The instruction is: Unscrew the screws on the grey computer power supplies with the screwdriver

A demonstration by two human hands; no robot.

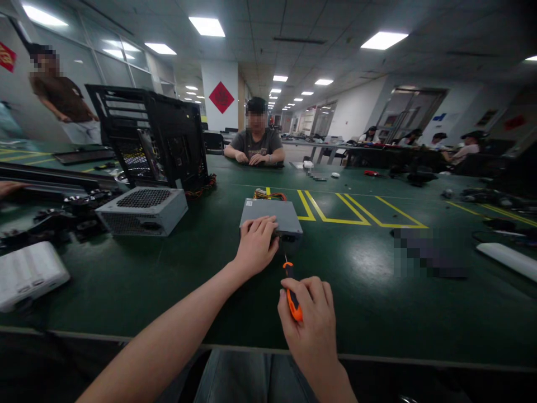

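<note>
My left hand (257, 244) presses down on the near edge of a grey metal power supply box (274, 215) lying flat on the green table (361, 291). My right hand (308, 316) grips an orange and black screwdriver (292, 294). Its thin shaft points at the box's near face, just right of my left hand. Yellow and orange cables (271, 195) stick out behind the box.
A second power supply with a mesh grille (142, 210) lies to the left, in front of an open black computer case (155, 137). A white block (29, 271) sits at the near left. A person (255, 143) sits across the table; others work farther back.
</note>
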